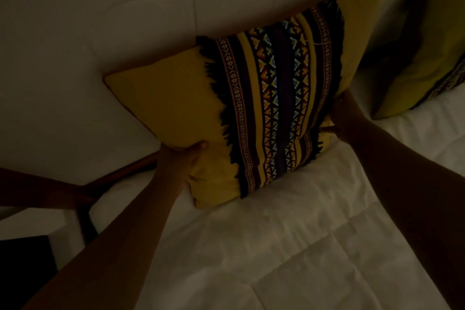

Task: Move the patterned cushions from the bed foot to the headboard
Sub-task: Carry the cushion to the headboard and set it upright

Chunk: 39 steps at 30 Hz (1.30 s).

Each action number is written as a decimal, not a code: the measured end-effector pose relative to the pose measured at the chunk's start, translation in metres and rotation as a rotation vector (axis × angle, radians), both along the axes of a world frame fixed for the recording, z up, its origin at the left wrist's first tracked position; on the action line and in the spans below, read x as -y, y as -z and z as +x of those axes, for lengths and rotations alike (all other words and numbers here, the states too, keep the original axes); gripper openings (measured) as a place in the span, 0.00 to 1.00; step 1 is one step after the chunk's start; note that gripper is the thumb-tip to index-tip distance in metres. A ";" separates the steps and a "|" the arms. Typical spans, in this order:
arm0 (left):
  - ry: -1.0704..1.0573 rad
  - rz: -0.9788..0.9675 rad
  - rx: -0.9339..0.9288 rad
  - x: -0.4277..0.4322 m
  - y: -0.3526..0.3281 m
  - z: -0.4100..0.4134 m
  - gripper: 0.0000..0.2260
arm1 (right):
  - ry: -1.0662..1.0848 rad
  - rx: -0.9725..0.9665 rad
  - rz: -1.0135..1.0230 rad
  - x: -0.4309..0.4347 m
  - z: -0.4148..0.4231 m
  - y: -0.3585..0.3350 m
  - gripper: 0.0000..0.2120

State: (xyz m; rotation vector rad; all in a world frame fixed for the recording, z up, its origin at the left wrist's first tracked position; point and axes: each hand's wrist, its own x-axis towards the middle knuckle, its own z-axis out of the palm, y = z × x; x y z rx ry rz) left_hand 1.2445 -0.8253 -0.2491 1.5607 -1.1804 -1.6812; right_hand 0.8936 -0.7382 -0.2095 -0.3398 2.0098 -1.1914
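Item: 1 patterned cushion (176, 100), yellow, with a central woven panel of dark stripes and small geometric motifs in orange, blue and white, edged on both long sides by a dark fringe. Position: tilted so that 1 corner points down onto the white quilted bedding (289, 246), back leaning against the pale padded headboard (100, 20), upper corner reaching up the headboard's stitched panels. Hold: the left hand (181, 158) grips the cushion's lower-left edge, thumb laid over the front of the yellow fabric, remaining fingers hidden behind; the right hand (344, 116) is pressed to the cushion's lower-right edge, fingers mostly hidden behind the fabric, so the exact grip cannot be told. Both bare forearms extend up from the lower frame, well apart, 1 on each side of the cushion. Adjacent: a second cushion (422, 58), yellow-green with a strip of similar pattern showing at its right edge, stands at the headboard to the right, near but apart from the first. Left margin: a dark wooden frame (83, 191) beside the mattress edge. Lighting dim throughout.
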 end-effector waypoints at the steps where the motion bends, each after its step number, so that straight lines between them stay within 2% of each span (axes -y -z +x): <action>1: -0.001 0.005 0.014 -0.001 -0.002 0.001 0.47 | -0.002 -0.006 0.017 -0.004 -0.002 0.000 0.26; 8: 0.118 0.022 0.160 -0.011 -0.030 0.017 0.39 | -0.069 -0.129 0.110 -0.052 0.014 -0.011 0.29; 13: 0.186 0.106 0.186 -0.044 -0.079 0.028 0.31 | -0.428 -0.357 0.271 -0.096 0.065 -0.056 0.29; 18: 0.421 0.060 0.286 -0.091 -0.150 0.047 0.33 | -0.606 -0.511 0.316 -0.153 0.119 -0.131 0.28; 22: 0.611 -0.053 0.363 -0.144 -0.208 0.062 0.31 | -0.589 -0.536 0.279 -0.207 0.160 -0.186 0.32; 27: 0.787 -0.254 0.491 -0.213 -0.272 0.100 0.30 | -0.621 -0.674 0.227 -0.283 0.209 -0.239 0.30; 32: 0.863 -0.407 0.567 -0.279 -0.320 0.143 0.27 | -0.676 -0.810 0.220 -0.359 0.239 -0.278 0.30; 35: 0.938 -0.520 0.692 -0.321 -0.341 0.158 0.27 | -0.686 -0.807 0.253 -0.401 0.250 -0.295 0.30; 39: 0.964 -0.592 0.740 -0.368 -0.359 0.163 0.30 | -0.670 -0.792 0.226 -0.448 0.254 -0.309 0.31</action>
